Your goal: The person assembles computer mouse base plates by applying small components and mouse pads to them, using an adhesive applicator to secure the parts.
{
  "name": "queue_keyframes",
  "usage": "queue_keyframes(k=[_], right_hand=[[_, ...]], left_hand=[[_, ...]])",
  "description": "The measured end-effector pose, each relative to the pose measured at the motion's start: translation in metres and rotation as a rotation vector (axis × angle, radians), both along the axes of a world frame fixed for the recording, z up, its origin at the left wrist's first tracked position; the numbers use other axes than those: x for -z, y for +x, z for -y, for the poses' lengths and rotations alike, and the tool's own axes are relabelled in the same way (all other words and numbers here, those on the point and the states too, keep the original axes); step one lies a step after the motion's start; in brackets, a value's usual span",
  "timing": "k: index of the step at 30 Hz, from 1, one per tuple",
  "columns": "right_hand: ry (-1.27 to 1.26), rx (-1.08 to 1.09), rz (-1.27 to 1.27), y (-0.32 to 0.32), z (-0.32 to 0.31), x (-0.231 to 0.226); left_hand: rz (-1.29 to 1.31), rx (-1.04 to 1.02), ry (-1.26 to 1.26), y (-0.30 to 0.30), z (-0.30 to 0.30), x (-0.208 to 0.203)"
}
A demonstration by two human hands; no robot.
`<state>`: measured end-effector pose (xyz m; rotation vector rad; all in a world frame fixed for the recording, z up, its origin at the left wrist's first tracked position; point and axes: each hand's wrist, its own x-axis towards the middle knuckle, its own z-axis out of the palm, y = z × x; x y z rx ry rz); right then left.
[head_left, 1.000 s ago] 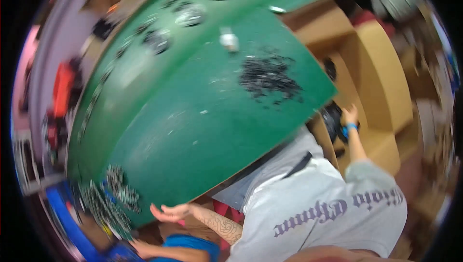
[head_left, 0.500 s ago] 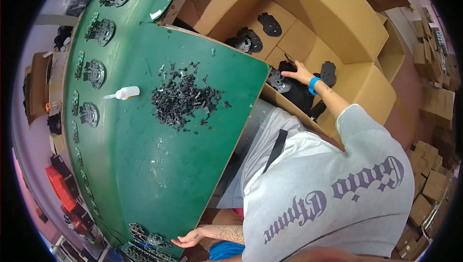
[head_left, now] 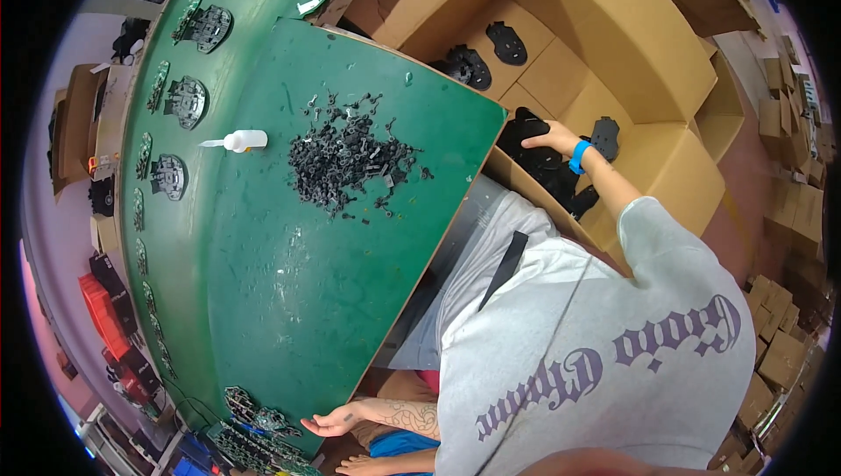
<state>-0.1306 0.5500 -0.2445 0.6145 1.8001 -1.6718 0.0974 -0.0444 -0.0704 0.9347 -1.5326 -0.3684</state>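
Observation:
My right hand [head_left: 554,137], with a blue wristband, is inside the big cardboard box [head_left: 631,56], its fingers closed on a black plastic shell plate [head_left: 528,126]. More black plates lie around and under it, with a single plate [head_left: 604,138] beside the wrist. My left hand [head_left: 328,422] rests at the table's near edge, palm partly up, fingers loosely stretched and holding nothing. Beside it lie several green circuit boards [head_left: 250,450] and a dark assembly with boards [head_left: 254,410].
A heap of small black parts [head_left: 350,161] covers the middle of the green table [head_left: 289,327]. A white squeeze bottle [head_left: 245,141] lies beyond it. Rounded black units [head_left: 186,101] and boards line the far side. Another person's hand [head_left: 359,465] shows at the bottom edge.
My right hand has closed on a black plate and raised it a little, toward the table-side wall of the box. My left hand stays stretched at the table edge. The whole view has shifted slightly.

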Motion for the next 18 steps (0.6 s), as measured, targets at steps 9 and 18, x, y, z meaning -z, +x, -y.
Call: queue_keyframes(k=[9,18], right_hand=[[0.502,-0.107,-0.156,0.025,-0.002,0.015],[0.346,-0.167,-0.116,0.033,0.006,-0.001]], left_hand=[[0.03,-0.046,-0.011,-0.003,-0.002,0.001],[-0.087,0.035,0.05,-0.003,-0.002,0.005]])
